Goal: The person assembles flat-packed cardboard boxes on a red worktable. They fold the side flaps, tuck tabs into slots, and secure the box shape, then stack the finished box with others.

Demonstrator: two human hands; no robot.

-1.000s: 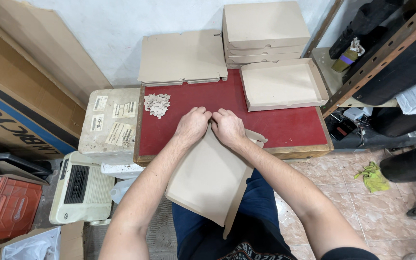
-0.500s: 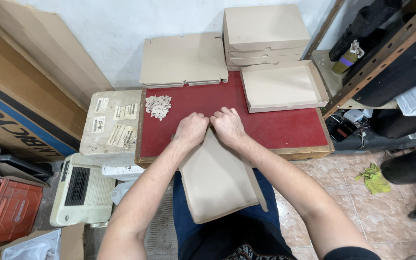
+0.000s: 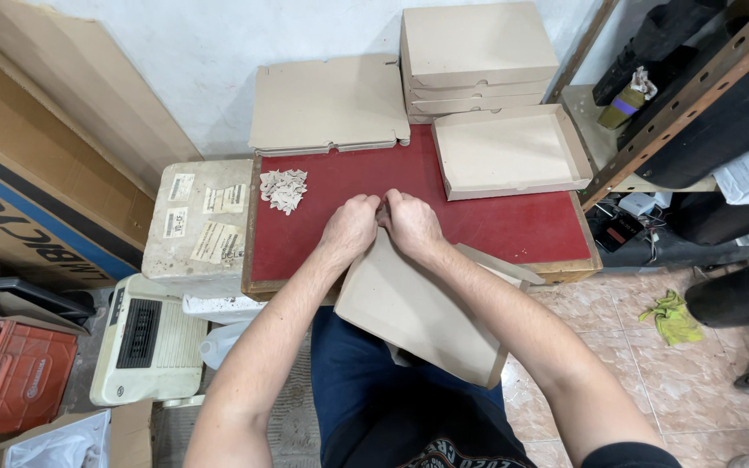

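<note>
Cardboard box blank [image 3: 418, 316], flat and brown, hangs tilted off the near edge of the red-topped table [image 3: 496, 227], its far corner resting on the table and its lower part sloping down over the person's dark blue lap. Both hands meet at that far corner: the left hand [image 3: 350, 230] and the right hand [image 3: 411, 224] are curled into loose fists, knuckles touching each other, fingers pinching the top edge of the blank between them. A narrow side flap [image 3: 500, 264] of the blank juts out to the right, just under the right forearm. On the table, well to the left of the hands, lies a small heap of cardboard scraps [image 3: 284, 189]. Farther back sits a stack of flat blanks [image 3: 327, 104], beside it a stack of closed folded boxes [image 3: 477, 56], and in front of those an open shallow box [image 3: 509, 152]. A pale styrofoam cooler [image 3: 197, 221] stands touching the table's left side.
</note>
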